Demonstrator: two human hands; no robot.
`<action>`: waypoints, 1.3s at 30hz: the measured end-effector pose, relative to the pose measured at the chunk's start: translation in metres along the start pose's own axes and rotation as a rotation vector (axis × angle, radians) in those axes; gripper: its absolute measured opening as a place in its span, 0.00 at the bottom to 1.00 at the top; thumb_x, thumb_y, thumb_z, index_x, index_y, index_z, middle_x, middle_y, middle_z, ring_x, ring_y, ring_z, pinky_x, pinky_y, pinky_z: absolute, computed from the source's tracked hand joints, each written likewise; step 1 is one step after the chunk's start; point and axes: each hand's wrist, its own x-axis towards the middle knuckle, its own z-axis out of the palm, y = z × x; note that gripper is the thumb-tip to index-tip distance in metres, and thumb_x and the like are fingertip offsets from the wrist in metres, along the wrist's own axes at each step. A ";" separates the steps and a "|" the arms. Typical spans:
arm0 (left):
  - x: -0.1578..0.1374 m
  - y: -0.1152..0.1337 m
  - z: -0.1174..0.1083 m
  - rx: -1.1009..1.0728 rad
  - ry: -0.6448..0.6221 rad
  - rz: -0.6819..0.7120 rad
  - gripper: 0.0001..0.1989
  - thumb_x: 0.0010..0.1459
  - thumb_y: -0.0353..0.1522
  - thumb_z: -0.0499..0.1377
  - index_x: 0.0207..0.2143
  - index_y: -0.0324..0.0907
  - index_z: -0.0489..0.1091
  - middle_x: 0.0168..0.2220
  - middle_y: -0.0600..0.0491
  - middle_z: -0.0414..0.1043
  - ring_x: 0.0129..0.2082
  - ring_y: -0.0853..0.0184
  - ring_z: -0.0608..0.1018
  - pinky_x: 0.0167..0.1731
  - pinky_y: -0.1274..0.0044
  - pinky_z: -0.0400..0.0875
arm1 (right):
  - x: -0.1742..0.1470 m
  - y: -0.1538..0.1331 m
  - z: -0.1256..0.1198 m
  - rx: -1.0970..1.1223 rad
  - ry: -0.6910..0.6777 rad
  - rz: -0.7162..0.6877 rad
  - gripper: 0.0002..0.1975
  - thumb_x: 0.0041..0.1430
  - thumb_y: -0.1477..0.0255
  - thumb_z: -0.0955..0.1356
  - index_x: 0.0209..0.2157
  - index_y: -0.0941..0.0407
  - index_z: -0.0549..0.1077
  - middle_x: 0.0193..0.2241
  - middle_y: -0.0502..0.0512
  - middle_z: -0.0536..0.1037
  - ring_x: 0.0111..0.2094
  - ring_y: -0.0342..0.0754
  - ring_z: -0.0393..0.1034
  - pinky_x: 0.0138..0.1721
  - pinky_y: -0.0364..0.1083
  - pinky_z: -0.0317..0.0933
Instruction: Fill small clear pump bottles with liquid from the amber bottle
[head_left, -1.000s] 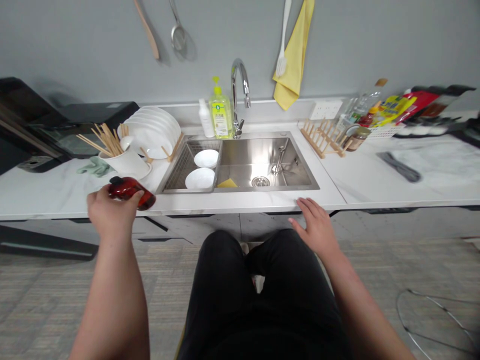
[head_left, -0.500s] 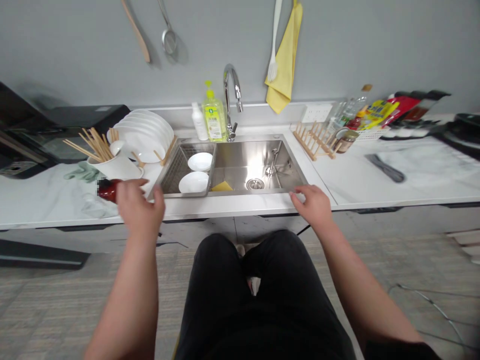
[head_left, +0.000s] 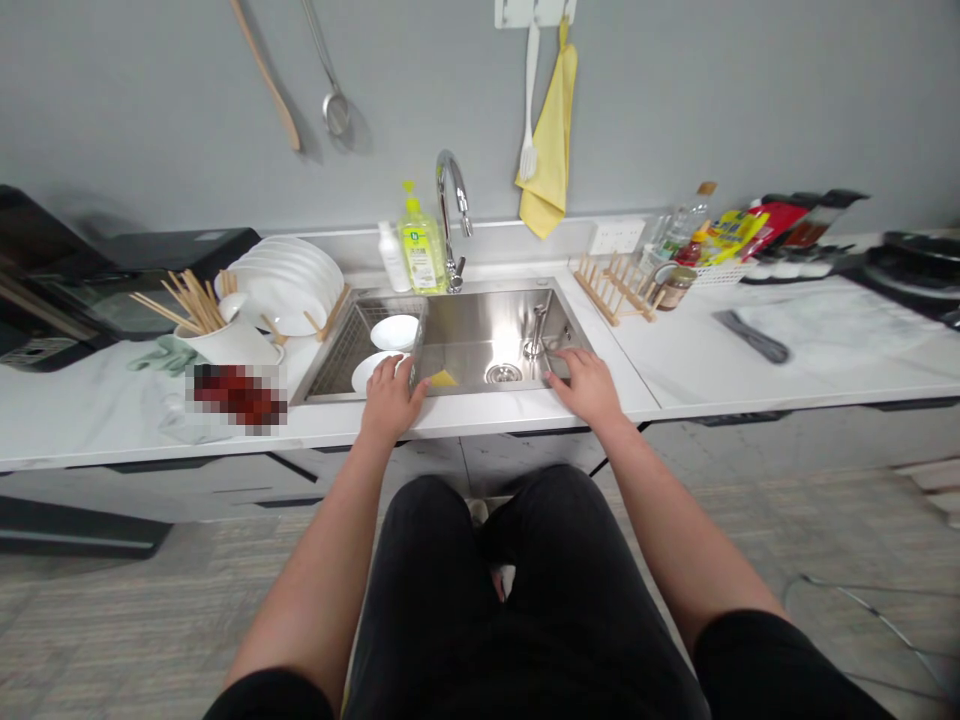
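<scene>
My left hand (head_left: 394, 402) is at the front rim of the steel sink (head_left: 480, 388), fingers apart and holding nothing. Its fingertips overlap the nearer white bowl (head_left: 367, 374); whether they touch it I cannot tell. A second white bowl (head_left: 395, 333) sits behind, both in the wire basket (head_left: 346, 345) at the sink's left. Just right of my left hand lies a yellow sponge (head_left: 443, 378) in the basin. My right hand (head_left: 587, 385) rests by the sink's front right corner, open, thumb apart from the fingers, with nothing in it. The drain (head_left: 503, 373) lies between the two hands.
Behind the sink stand a tap (head_left: 453, 220), a yellow-green soap bottle (head_left: 421, 250) and a white bottle (head_left: 391, 258). To the left are a chopstick pot (head_left: 241, 340), racked plates (head_left: 281, 275) and a pixelated red item (head_left: 236, 394). A wooden rack (head_left: 616, 290) stands at right.
My left hand has moved right from beside the red item to the sink's front rim. My right hand has shifted slightly left and up. The camera view has tilted a little.
</scene>
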 end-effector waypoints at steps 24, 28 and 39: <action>0.003 -0.007 0.013 -0.019 0.110 0.071 0.26 0.74 0.45 0.60 0.65 0.38 0.77 0.67 0.31 0.77 0.71 0.38 0.73 0.73 0.50 0.67 | 0.000 0.002 0.005 0.011 -0.026 0.060 0.22 0.75 0.59 0.70 0.59 0.58 0.84 0.55 0.70 0.88 0.58 0.70 0.82 0.65 0.64 0.73; -0.010 -0.005 -0.010 -0.090 0.263 0.024 0.22 0.72 0.42 0.61 0.62 0.41 0.78 0.65 0.35 0.80 0.67 0.43 0.77 0.70 0.53 0.71 | -0.005 0.002 0.004 0.024 -0.017 0.032 0.22 0.76 0.58 0.70 0.59 0.58 0.84 0.55 0.70 0.88 0.58 0.69 0.81 0.64 0.64 0.73; -0.008 -0.177 -0.207 0.439 0.299 -0.437 0.17 0.57 0.47 0.65 0.36 0.42 0.75 0.42 0.40 0.81 0.49 0.45 0.81 0.58 0.49 0.79 | -0.024 -0.002 -0.008 0.049 -0.051 -0.120 0.24 0.79 0.54 0.68 0.61 0.57 0.82 0.61 0.69 0.84 0.64 0.70 0.77 0.67 0.65 0.70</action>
